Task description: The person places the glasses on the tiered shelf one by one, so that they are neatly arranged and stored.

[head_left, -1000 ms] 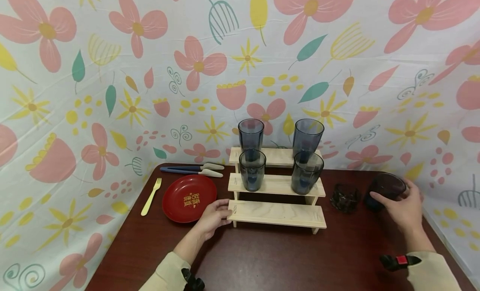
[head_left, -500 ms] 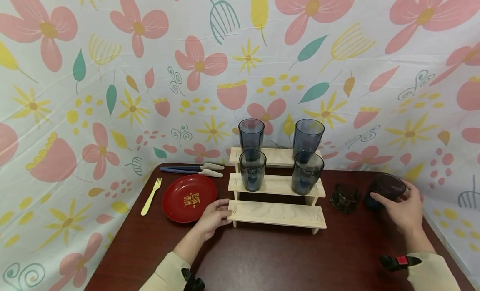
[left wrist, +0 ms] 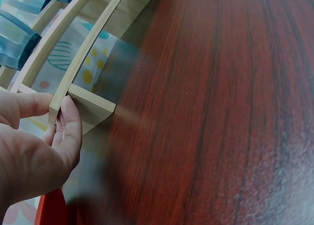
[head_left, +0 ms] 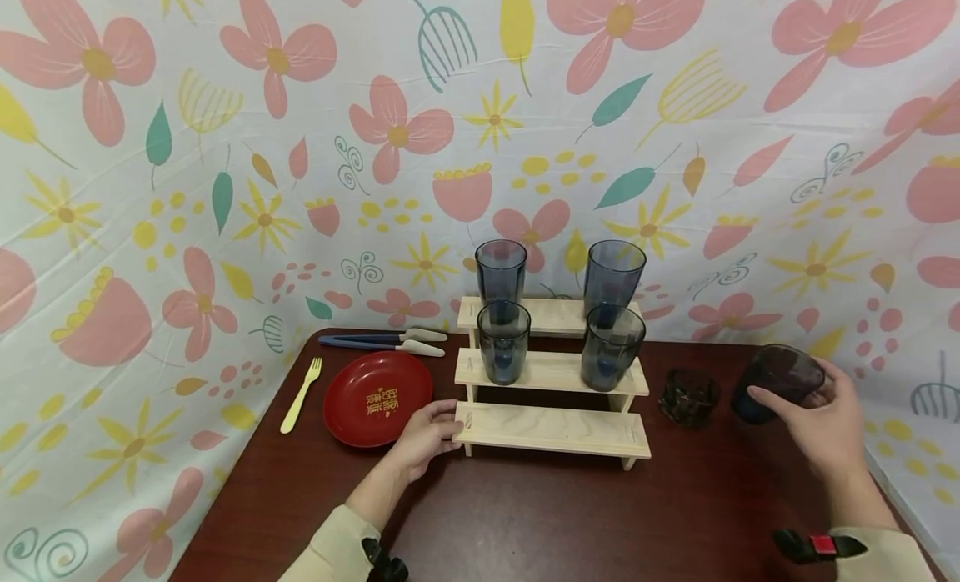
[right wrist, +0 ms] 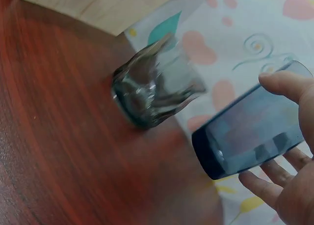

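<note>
Shifted rightward, right fingers (right wrist: pixel 262 188) grip a glass (right wrist: pixel 248 129) near a tumbler (right wrist: pixel 149 87); left fingers (left wrist: pixel 72 124) pinch the shelf (head_left: pixel 551 426)

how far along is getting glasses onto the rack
Done: four glasses stand on the rack, two on each upper tier. In hand: the right grip holds a fifth glass; the left grip pinches the rack. Apparently left: placing that one and the short glass beside it.
</note>
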The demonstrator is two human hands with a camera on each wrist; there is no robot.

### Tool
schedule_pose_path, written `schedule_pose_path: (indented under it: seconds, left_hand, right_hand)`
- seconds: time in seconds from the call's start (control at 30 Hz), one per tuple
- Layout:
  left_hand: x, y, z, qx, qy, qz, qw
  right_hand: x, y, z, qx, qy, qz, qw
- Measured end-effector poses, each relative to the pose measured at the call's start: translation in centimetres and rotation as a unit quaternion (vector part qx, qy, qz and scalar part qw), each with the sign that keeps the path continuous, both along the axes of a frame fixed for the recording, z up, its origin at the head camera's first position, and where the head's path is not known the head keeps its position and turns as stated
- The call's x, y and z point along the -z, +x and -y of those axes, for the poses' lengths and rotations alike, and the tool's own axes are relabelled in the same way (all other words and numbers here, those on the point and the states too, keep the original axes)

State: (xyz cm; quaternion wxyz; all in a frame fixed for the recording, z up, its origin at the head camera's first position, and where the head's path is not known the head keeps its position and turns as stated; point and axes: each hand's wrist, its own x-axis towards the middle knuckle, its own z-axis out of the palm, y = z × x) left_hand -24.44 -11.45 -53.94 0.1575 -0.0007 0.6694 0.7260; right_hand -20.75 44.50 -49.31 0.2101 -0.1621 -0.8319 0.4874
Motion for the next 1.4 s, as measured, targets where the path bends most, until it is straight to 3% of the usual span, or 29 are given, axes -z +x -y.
schedule_pose_path:
  seconds: [0.13,0.4,0.57,0.67,0.87,1.1,1.3,1.4]
  left_hand:
    - [0.1,0.0,0.0,-0.001,0.001,0.000,1.0000]
    - [0.2,0.0,0.2,-0.001,-0.001,0.000,1.0000]
    - [0.1,-0.1,0.1,-0.001,-0.002,0.001,1.0000]
    - [0.1,-0.1,0.1,-0.001,-0.003,0.002,1.0000]
    - [0.1,-0.1,0.1,-0.001,-0.001,0.003,1.0000]
    - [0.2,-0.1,0.1,-0.001,0.000,0.002,1.0000]
    - [0.2,-0.1,0.1,0.000,0.000,0.004,1.0000]
    - [0.1,-0.1,0.1,0.001,0.003,0.002,1.0000]
  right_hand:
    - [-1.7,1.0,0.9,-0.029,0.003,-0.008,0.9995]
    - [-4.2,3.4,4.1,-0.090,0.099,-0.013,0.9910]
    - [-4.7,4.6,6.7,-0.136,0.088,-0.002,0.9867]
    - [-4.7,5.0,8.3,-0.171,0.069,-0.027,0.9824]
    - [-4.2,5.3,11.8,-0.243,0.032,-0.076,0.9665]
    - [-3.7,4.9,15.9,-0.283,-0.002,-0.061,0.9572]
    - [-3.3,3.8,19.1,-0.312,-0.039,-0.051,0.9478]
    - [-3.0,3.2,20.7,-0.313,-0.046,-0.040,0.9476]
